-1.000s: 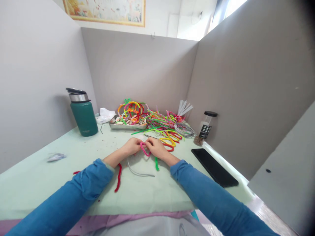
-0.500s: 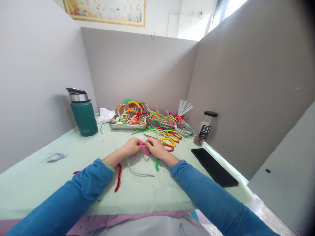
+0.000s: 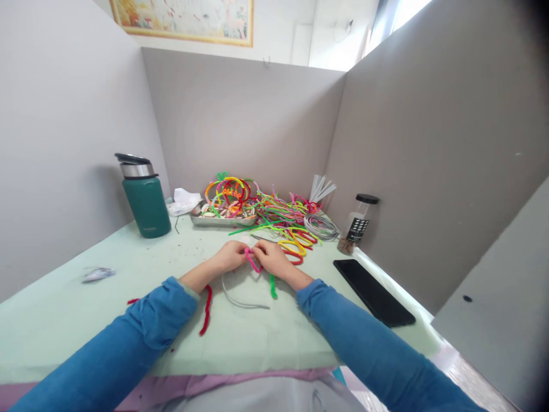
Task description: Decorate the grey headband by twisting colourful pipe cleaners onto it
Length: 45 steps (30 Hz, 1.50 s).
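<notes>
A short pink pipe cleaner point(image 3: 256, 264), bent into a loop, is pinched between my two hands over the middle of the table. My left hand point(image 3: 230, 255) is closed on its left side, my right hand point(image 3: 270, 257) on its right, fingertips close together. The fingers partly cover the bend. Below the hands lies a curved grey wire point(image 3: 242, 304). A red pipe cleaner piece point(image 3: 206, 312) rests by my left forearm, and a green piece point(image 3: 273, 287) sits under my right wrist.
Behind my hands stand a metal tray point(image 3: 223, 222) with pipe-cleaner shapes, a pile of coloured pipe cleaners point(image 3: 283, 209) and a wire coil point(image 3: 321, 228). A green bottle point(image 3: 148, 206) is at left; a clear jar point(image 3: 357, 226) and black phone point(image 3: 373, 293) at right. Grey partitions point(image 3: 244, 114) enclose the table.
</notes>
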Each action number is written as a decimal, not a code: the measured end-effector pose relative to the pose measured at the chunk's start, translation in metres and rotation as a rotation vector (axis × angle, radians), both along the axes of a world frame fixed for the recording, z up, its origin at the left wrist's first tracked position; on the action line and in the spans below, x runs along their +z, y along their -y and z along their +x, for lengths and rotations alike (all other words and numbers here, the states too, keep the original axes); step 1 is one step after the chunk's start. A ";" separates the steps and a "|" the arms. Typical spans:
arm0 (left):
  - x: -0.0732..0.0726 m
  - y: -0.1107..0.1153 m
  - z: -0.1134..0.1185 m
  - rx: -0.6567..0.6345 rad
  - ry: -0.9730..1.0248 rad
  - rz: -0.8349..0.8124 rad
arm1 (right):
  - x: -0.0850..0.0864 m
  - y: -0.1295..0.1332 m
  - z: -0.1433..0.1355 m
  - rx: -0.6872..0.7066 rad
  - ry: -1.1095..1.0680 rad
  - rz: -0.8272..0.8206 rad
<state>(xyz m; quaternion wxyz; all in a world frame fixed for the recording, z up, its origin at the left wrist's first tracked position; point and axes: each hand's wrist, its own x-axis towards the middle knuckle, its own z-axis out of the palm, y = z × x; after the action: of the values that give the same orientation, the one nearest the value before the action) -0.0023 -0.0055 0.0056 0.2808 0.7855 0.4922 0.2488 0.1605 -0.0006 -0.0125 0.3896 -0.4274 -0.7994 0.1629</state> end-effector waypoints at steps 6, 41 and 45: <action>0.000 0.000 0.000 -0.005 -0.026 0.020 | 0.000 0.000 0.000 0.009 -0.011 -0.001; 0.002 0.002 0.000 -0.041 -0.069 0.065 | -0.001 -0.001 0.000 0.021 -0.009 -0.003; 0.001 0.001 0.000 -0.021 -0.041 0.069 | 0.001 0.000 0.000 0.023 -0.026 -0.007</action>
<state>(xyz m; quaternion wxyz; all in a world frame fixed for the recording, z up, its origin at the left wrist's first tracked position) -0.0019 -0.0060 0.0068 0.2461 0.8046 0.4809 0.2465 0.1602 -0.0011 -0.0115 0.3966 -0.4173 -0.7986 0.1757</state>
